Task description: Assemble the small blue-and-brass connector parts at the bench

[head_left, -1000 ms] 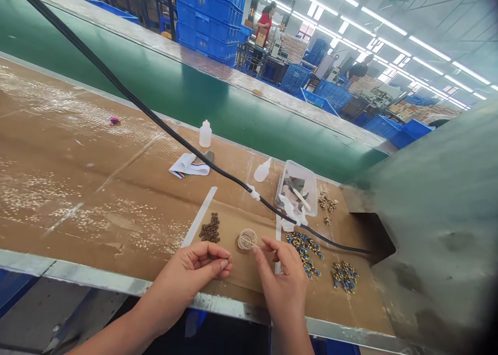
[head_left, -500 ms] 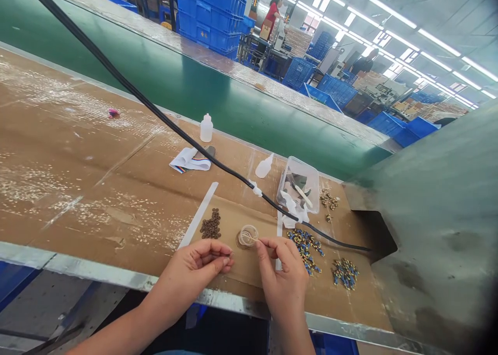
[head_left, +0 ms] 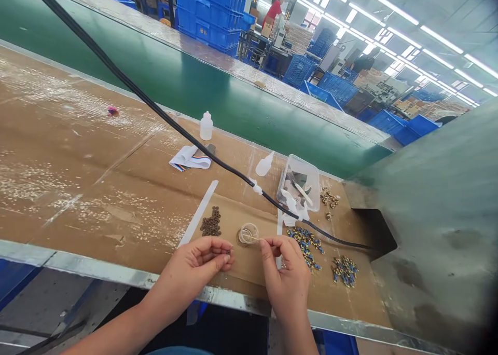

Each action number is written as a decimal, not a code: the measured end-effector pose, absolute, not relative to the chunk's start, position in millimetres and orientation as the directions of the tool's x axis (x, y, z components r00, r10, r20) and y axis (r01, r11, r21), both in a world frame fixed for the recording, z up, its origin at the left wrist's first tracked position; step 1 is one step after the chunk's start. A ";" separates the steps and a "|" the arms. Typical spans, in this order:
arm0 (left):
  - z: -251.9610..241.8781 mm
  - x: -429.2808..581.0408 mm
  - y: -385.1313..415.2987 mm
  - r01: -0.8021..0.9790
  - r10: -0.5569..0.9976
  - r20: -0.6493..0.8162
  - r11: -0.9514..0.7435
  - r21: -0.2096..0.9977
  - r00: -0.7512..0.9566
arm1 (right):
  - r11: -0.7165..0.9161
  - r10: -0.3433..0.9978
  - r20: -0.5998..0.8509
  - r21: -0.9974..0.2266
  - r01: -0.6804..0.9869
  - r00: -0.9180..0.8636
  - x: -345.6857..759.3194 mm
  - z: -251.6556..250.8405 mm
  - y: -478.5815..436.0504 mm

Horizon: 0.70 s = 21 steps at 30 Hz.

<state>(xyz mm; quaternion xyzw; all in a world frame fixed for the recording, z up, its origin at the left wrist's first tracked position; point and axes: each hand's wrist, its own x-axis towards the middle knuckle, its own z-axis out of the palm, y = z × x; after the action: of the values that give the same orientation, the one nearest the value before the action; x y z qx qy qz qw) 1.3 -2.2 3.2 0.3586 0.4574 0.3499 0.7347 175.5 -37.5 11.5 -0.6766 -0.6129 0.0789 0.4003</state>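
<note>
My right hand (head_left: pixel 287 264) pinches a thin pale stick (head_left: pixel 251 236) between thumb and forefinger. The stick's far end reaches into a small clear round cup (head_left: pixel 248 232) on the brown board. My left hand (head_left: pixel 206 261) is closed at the near left of the cup, thumb against the fingertips; whatever it pinches is too small to make out. Just beyond it lies a pile of small brown discs (head_left: pixel 210 223). To the right of my right hand are loose blue-and-gold small parts (head_left: pixel 305 246) and a second pile of them (head_left: pixel 345 271).
A black cable (head_left: pixel 155 108) hangs diagonally across the view. Behind the cup stand a clear plastic box (head_left: pixel 314 189) with tools, two white bottles (head_left: pixel 206 126) and a folded strip (head_left: pixel 190 160). A metal panel (head_left: pixel 439 230) bounds the right; a green belt (head_left: pixel 187 85) runs behind.
My right hand has shifted slightly to the right, and the stick has tilted flatter over the cup. My left hand has stayed almost still.
</note>
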 end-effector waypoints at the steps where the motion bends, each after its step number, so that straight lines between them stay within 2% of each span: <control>1: 3.8 1.2 -2.1 -0.180 0.841 -0.424 0.500 0.847 0.336 | 0.073 0.890 0.388 -0.642 0.763 0.241 176.3 12.2 -37.5; 9: 1.0 0.7 -2.0 -0.155 0.846 -0.408 0.479 0.864 0.343 | 0.083 0.853 0.423 -0.688 0.721 0.305 181.9 23.9 -48.7; 16: -4.2 0.3 -2.9 -0.164 0.848 -0.399 0.474 0.865 0.348 | 0.151 0.894 0.393 -0.716 0.682 0.215 169.8 35.8 -55.4; 21: -0.3 0.3 -2.5 -0.160 0.846 -0.414 0.485 0.860 0.337 | 0.141 0.924 0.342 -0.717 0.682 0.169 165.9 33.1 -57.9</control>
<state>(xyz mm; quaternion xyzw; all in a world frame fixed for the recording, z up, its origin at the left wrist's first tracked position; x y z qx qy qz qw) 0.3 -2.5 -0.3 0.3723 0.4606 0.3451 0.7281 165.9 -57.9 33.1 -0.6392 -0.6283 0.1444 0.4193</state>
